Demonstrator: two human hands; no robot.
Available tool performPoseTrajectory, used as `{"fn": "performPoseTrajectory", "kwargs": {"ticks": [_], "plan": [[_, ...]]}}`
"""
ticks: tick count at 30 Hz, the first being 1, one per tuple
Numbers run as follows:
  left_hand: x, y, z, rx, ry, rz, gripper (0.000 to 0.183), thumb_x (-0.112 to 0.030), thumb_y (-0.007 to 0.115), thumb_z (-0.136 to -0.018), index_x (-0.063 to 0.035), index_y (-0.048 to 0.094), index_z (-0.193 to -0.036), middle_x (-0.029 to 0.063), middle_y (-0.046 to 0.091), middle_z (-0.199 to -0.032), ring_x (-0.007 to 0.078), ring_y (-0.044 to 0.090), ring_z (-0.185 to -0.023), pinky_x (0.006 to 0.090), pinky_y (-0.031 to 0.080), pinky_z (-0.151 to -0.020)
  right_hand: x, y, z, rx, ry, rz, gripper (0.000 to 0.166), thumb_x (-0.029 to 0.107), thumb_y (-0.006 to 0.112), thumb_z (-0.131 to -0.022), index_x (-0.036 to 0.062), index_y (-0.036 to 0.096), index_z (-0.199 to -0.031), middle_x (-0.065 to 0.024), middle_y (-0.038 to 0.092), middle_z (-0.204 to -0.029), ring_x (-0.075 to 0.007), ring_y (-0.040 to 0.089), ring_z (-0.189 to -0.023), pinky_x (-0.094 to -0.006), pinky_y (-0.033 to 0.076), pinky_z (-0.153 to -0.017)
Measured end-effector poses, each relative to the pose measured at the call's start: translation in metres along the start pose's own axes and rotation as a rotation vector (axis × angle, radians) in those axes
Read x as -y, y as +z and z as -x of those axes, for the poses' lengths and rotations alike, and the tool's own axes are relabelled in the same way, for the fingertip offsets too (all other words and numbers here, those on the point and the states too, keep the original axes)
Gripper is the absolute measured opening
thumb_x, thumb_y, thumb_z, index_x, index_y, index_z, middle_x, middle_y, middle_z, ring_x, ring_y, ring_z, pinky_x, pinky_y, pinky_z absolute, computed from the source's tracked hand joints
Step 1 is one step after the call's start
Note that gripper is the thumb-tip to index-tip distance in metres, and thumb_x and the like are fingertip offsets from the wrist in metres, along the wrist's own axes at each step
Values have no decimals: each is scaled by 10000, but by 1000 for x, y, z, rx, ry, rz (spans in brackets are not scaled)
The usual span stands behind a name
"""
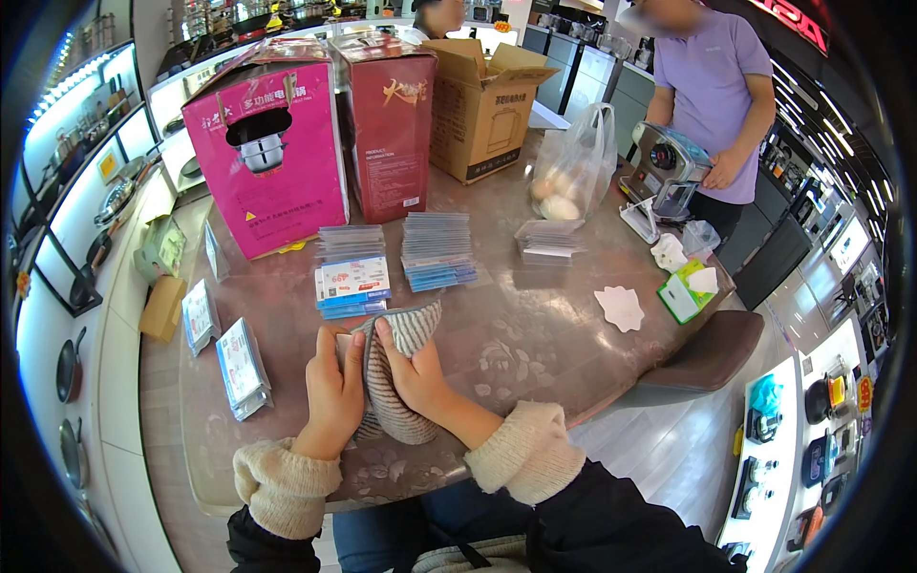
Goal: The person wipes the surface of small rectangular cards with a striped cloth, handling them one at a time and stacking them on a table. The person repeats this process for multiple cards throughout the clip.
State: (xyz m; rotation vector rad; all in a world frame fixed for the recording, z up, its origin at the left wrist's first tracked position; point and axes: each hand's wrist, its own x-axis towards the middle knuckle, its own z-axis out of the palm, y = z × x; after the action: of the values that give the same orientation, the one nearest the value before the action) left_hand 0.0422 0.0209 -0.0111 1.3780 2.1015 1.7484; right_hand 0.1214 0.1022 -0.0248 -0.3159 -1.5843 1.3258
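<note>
My left hand [333, 394] pinches a small flat clear piece, probably a plastic sign holder [346, 345], between thumb and fingers. Against it, my right hand [415, 376] grips a grey-and-white striped knitted cloth [401, 394], which hangs down between the hands. Just beyond them lies a stack of plastic sign holders with printed price cards [352, 281], and a second stack of clear holders [435, 247] is beside it. More price-card holders [243, 367] stand at the left of the table, and a smaller pile [550, 242] lies farther right.
A pink cooker box [272, 157], a red box [390, 136] and an open cardboard carton [483, 114] line the table's far side. Right of them are a plastic bag of round items [573, 172], a tissue pack [686, 290] and a chair [706, 354]. A person handles a metal appliance [670, 168].
</note>
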Motion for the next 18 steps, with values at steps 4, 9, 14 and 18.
{"fn": "performPoseTrajectory", "kwargs": {"ticks": [4, 9, 14, 18], "plan": [[4, 0, 2, -14, -55, 97, 198, -182, 404, -949, -25, 449, -838, 6, 438, -632, 63, 355, -581, 235, 319, -514, -2, 1, 1, 21, 17, -2, 215, 172, 501, -902, -31, 550, -955, -110, 604, -860, -182, 567, -789, -287, 426, -711], [5, 0, 2, -67, -39, 231, 228, -207, 369, -962, -40, 444, -827, -28, 388, -682, 54, 310, -616, 200, 295, -550, 2, -1, 1, 125, 85, -6, 213, 179, 512, -892, -18, 551, -964, -121, 603, -865, -222, 576, -783, -309, 435, -712], [9, -4, -2, -178, -83, 365, 242, -222, 360, -963, -45, 442, -820, -44, 381, -669, 36, 299, -608, 197, 273, -531, -3, -2, 5, 269, -28, 146, 206, 174, 522, -883, -5, 540, -983, -125, 593, -895, -247, 564, -808, -318, 431, -732], [12, -10, -5, -260, -139, 464, 246, -247, 359, -962, -63, 440, -821, -46, 379, -696, 29, 296, -633, 189, 266, -550, -10, 0, 6, 377, -120, 274, 198, 163, 534, -871, 1, 550, -983, -131, 596, -905, -274, 561, -823, -330, 430, -751]]}}
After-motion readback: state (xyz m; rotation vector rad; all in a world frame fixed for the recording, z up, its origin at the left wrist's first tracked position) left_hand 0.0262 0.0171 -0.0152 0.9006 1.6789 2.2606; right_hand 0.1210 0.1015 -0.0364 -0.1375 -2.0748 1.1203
